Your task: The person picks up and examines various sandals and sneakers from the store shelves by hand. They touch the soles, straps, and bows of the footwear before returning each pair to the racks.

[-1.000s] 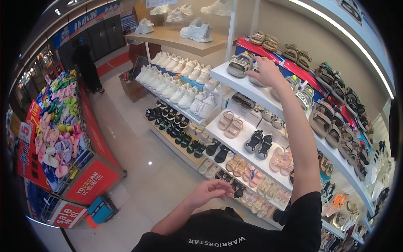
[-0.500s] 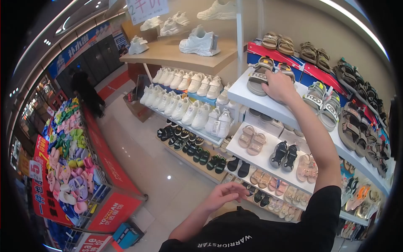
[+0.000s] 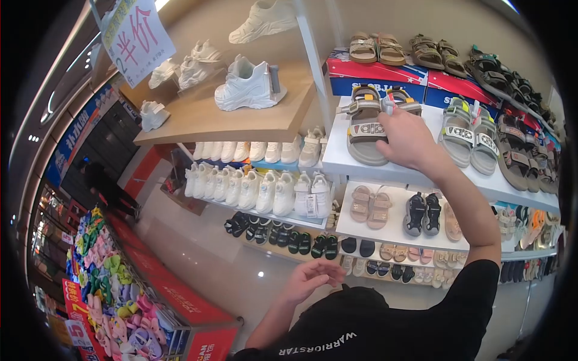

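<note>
My right hand (image 3: 406,138) reaches onto the white upper shelf (image 3: 337,150), its fingers closed at a pair of grey-brown sandals. The left sandal (image 3: 366,129) of the pair lies beside my fingertips; the other sandal (image 3: 409,103) is partly hidden behind my hand. To the right of them sits a grey sandal pair with yellow-green trim (image 3: 459,135). My left hand (image 3: 314,280) hangs low in front of my body, fingers loosely curled and apart, holding nothing.
White sneakers (image 3: 247,189) line a shelf on the left, below a wooden shelf (image 3: 295,117). Lower shelves hold pink sandals (image 3: 379,207) and black sandals (image 3: 422,213). A red bin (image 3: 211,319) of colourful slippers stands at the left. A person in black (image 3: 108,189) is further back.
The view has shifted, with the upper shelf and its sandals now looking closer. My right hand remains at the same sandal pair; my left hand stays low.
</note>
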Demonstrator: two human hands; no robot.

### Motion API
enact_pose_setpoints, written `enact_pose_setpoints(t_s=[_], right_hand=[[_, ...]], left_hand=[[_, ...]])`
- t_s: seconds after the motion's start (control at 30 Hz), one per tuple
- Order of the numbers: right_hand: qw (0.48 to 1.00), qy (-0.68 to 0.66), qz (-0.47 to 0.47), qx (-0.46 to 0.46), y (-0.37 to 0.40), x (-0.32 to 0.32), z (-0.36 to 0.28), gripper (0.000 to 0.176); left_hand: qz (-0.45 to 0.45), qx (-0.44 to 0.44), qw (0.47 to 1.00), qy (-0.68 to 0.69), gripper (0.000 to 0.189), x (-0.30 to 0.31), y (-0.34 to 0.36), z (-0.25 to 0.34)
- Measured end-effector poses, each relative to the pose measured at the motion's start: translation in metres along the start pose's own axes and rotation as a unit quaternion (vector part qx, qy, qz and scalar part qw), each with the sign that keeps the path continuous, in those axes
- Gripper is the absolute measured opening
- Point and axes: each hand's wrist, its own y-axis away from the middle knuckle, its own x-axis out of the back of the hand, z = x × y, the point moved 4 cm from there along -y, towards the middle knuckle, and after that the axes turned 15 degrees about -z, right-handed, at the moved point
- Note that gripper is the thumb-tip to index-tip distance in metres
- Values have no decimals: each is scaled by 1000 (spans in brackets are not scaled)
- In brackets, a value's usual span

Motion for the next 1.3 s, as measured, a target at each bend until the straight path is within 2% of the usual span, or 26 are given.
enact_pose_setpoints(t_s=[0.07,0.33,0.43,0.47,0.53,0.57,0.6,0.67,0.7,0.73,0.77,0.8,0.83,0.87,0.9,0.93,0.97,1.03,1.07,1.17,1.3], right_hand=[[999,13,-2,-34,5,-1,-6,33],[992,32,38,-115,44,-1,-32,35],[992,15,116,-39,64,-1,-64,36],[993,17,110,-42,70,1,-79,36],[991,-70,114,-14,85,7,-115,35],[987,-76,141,-4,95,9,-136,38],[989,-76,130,-5,102,1,-151,38],[938,-316,135,44,122,-19,-178,39],[939,-320,116,44,130,-47,-200,39],[799,-571,188,-13,141,-97,-209,40],[586,-769,242,-78,152,-163,-216,41],[321,-919,179,-141,162,-248,-218,45],[442,-863,243,31,148,-230,-255,52],[438,-870,223,22,136,-238,-276,52],[229,-955,110,153,117,-246,-302,55],[-4,-963,-1,269,112,-249,-326,58],[-6,-972,-1,233,113,-255,-339,58],[87,-989,34,112,118,-270,-356,58],[106,-990,30,86,122,-276,-364,58],[156,-987,12,32,127,-292,-385,58],[195,-981,-19,2,126,-310,-409,58]], left_hand=[[-43,43,998,-5,34,8,-1,0],[-136,103,985,27,33,41,14,13],[-153,111,981,34,33,52,30,27],[-158,110,980,37,33,56,37,32],[-161,104,981,37,32,67,53,43],[-162,94,982,31,32,73,59,48],[-160,94,982,42,32,81,67,52],[-148,88,985,16,43,98,83,56],[-139,88,986,33,43,99,89,60],[-113,42,992,27,49,100,93,70],[-82,-2,996,18,55,104,98,78],[-64,-4,997,31,55,112,105,78],[-53,-36,998,-12,63,119,114,81],[-40,-65,995,-57,70,125,126,83],[-20,-62,997,-49,70,129,138,82],[-11,-54,998,-44,72,132,149,82],[-6,-47,998,-40,73,133,160,82],[36,-37,998,-32,70,130,177,82],[66,-28,997,-27,67,129,186,80],[113,-33,993,-23,58,138,220,66],[127,-70,989,19,48,139,246,85]])
